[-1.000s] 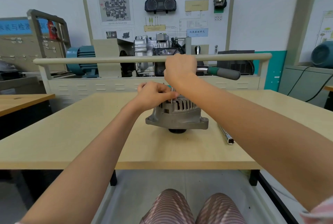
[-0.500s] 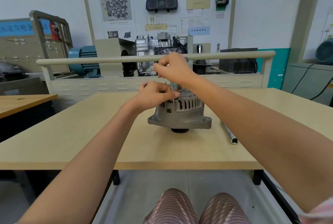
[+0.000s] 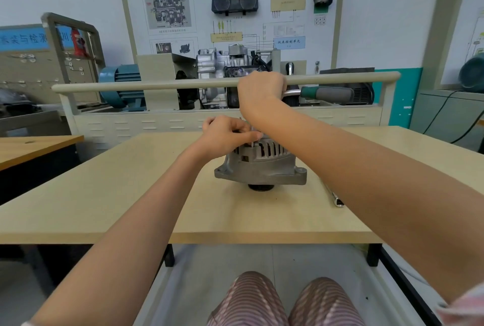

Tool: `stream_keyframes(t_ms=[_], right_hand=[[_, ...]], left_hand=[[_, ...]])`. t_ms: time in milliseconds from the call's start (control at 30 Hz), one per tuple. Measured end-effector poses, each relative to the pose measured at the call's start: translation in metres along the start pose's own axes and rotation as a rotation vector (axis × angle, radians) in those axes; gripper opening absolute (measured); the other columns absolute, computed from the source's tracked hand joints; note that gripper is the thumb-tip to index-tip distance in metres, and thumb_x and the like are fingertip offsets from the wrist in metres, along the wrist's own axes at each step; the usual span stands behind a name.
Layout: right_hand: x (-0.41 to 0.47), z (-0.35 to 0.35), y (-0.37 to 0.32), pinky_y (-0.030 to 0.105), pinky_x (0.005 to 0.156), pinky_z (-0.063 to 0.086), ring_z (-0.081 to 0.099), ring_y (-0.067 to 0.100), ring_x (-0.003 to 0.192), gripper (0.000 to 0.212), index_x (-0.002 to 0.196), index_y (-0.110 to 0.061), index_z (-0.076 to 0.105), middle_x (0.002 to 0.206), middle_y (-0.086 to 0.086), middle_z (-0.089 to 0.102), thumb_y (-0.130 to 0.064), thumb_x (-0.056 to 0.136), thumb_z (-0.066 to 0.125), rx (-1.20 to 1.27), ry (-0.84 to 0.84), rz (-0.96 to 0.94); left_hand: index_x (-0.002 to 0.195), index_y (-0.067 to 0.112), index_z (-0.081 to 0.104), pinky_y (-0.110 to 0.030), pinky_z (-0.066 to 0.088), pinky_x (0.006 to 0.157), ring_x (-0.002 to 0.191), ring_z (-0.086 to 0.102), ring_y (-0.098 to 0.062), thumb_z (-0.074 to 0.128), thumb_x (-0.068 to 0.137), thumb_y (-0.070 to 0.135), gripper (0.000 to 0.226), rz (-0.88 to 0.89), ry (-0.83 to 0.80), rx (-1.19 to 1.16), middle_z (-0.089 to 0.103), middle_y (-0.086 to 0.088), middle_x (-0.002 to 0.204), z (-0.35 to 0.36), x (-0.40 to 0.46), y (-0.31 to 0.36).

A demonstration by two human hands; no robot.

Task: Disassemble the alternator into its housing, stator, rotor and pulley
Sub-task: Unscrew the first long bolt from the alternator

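1. The alternator [image 3: 260, 166] stands near the middle of the light wooden table [image 3: 104, 194], with its dark pulley [image 3: 260, 187] underneath, touching the tabletop.
2. The left hand [image 3: 227, 137] rests on the top left of the alternator, fingers curled and pinching a thin metal shaft [image 3: 252, 139] that rises upright from the slotted housing.
3. The right hand [image 3: 262, 92] is raised above the alternator, clenched round the head end of a ratchet wrench [image 3: 324, 94]; its grey and green handle sticks out level to the right.
4. Whether the wrench joins the thin shaft cannot be told, since the right wrist hides that part.
5. A slim metal extension bar [image 3: 334, 197] lies on the table just right of the alternator, partly hidden by the right forearm.
6. Beyond the table stands a training bench with a beige rail [image 3: 157, 86], engine parts and a wiring board [image 3: 230, 11].
7. The person's knees in striped trousers [image 3: 285, 302] show below the table edge.
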State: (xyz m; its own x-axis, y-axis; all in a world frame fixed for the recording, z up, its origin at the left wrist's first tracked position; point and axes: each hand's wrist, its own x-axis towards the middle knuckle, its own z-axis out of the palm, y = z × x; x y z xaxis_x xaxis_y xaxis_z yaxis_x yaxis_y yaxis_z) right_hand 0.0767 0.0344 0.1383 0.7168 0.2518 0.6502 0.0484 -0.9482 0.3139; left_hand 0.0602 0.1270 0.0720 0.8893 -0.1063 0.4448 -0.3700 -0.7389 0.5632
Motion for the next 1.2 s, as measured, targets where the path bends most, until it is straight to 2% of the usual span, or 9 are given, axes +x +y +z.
stream_keyframes(t_ms=[133,300,433,600,700,800,933,1100,1200], right_hand=[[0.0,-0.001,0.001,0.029,0.058,0.036,0.048,0.02,0.069,0.006,0.085,-0.013,0.046,0.065,0.001,0.035,-0.009,0.089,0.049,0.129,0.052,-0.126],[0.008,0.005,0.021,0.027,0.055,0.031,0.031,0.015,0.053,0.039,0.052,-0.015,0.031,0.052,0.0,0.027,-0.012,0.084,0.051,0.609,-0.036,-0.38],[0.006,0.014,0.025,0.029,0.064,0.036,0.026,0.011,0.049,0.045,0.048,-0.016,0.029,0.047,-0.001,0.027,-0.008,0.083,0.056,0.963,-0.05,-0.376],[0.004,0.016,0.024,0.027,0.054,0.032,0.039,0.017,0.058,0.031,0.059,-0.016,0.038,0.055,-0.004,0.035,-0.019,0.087,0.05,0.572,0.059,-0.377],[-0.001,0.017,0.015,0.029,0.051,0.029,0.045,0.02,0.064,0.016,0.077,-0.015,0.046,0.063,-0.002,0.038,-0.022,0.092,0.046,0.293,0.179,-0.265],[-0.004,0.015,0.01,0.024,0.044,0.021,0.041,0.017,0.055,0.006,0.087,-0.015,0.049,0.061,-0.001,0.033,-0.015,0.092,0.047,0.176,0.14,-0.118],[-0.004,0.01,0.014,0.023,0.043,0.024,0.034,0.016,0.048,0.007,0.083,-0.013,0.048,0.062,0.0,0.034,-0.012,0.09,0.05,0.147,0.075,-0.076],[-0.006,0.014,0.026,0.026,0.045,0.024,0.044,0.021,0.064,0.019,0.077,-0.013,0.043,0.07,0.0,0.039,-0.022,0.093,0.046,0.286,0.13,-0.123],[-0.004,0.021,0.037,0.026,0.045,0.023,0.042,0.019,0.056,0.038,0.058,-0.013,0.034,0.059,-0.002,0.036,-0.025,0.092,0.046,0.4,0.115,-0.102]], left_hand=[[0.055,0.016,0.047,-0.04,0.026,0.106,0.055,0.043,0.003,0.065,0.088,0.037,0.043,-0.003,-0.017,-0.001,0.043,0.006,0.056,-0.003,-0.002,0.002],[0.067,0.006,0.055,-0.041,0.032,0.095,0.059,0.045,-0.001,0.062,0.09,0.044,0.044,-0.01,-0.062,-0.007,0.048,-0.005,0.064,-0.006,-0.001,0.002],[0.081,-0.005,0.064,-0.049,0.029,0.111,0.095,0.062,-0.02,0.059,0.092,0.042,0.048,-0.007,-0.066,-0.027,0.068,-0.022,0.099,-0.006,-0.002,0.001],[0.074,-0.001,0.062,-0.042,0.033,0.099,0.058,0.046,0.001,0.063,0.089,0.043,0.047,0.0,-0.039,-0.017,0.05,-0.003,0.066,-0.004,-0.001,0.0],[0.068,0.001,0.055,-0.033,0.026,0.087,0.05,0.04,0.002,0.066,0.088,0.04,0.045,-0.012,-0.008,-0.026,0.039,0.004,0.057,-0.002,0.0,0.0],[0.058,0.015,0.042,-0.031,0.024,0.085,0.048,0.037,0.001,0.067,0.087,0.037,0.044,-0.007,-0.003,-0.033,0.033,0.007,0.054,-0.001,0.0,0.001],[0.057,0.017,0.039,-0.032,0.026,0.09,0.05,0.039,0.002,0.065,0.088,0.039,0.046,0.01,0.011,-0.004,0.036,0.004,0.058,0.001,0.001,0.001],[0.052,0.022,0.044,-0.034,0.027,0.085,0.049,0.04,0.003,0.07,0.084,0.042,0.046,-0.017,-0.058,0.008,0.036,0.015,0.05,-0.006,0.0,0.005],[0.068,0.031,0.065,-0.043,0.034,0.107,0.073,0.052,0.004,0.075,0.081,0.035,0.016,-0.019,-0.117,0.014,0.058,0.017,0.067,-0.011,0.0,0.006]])
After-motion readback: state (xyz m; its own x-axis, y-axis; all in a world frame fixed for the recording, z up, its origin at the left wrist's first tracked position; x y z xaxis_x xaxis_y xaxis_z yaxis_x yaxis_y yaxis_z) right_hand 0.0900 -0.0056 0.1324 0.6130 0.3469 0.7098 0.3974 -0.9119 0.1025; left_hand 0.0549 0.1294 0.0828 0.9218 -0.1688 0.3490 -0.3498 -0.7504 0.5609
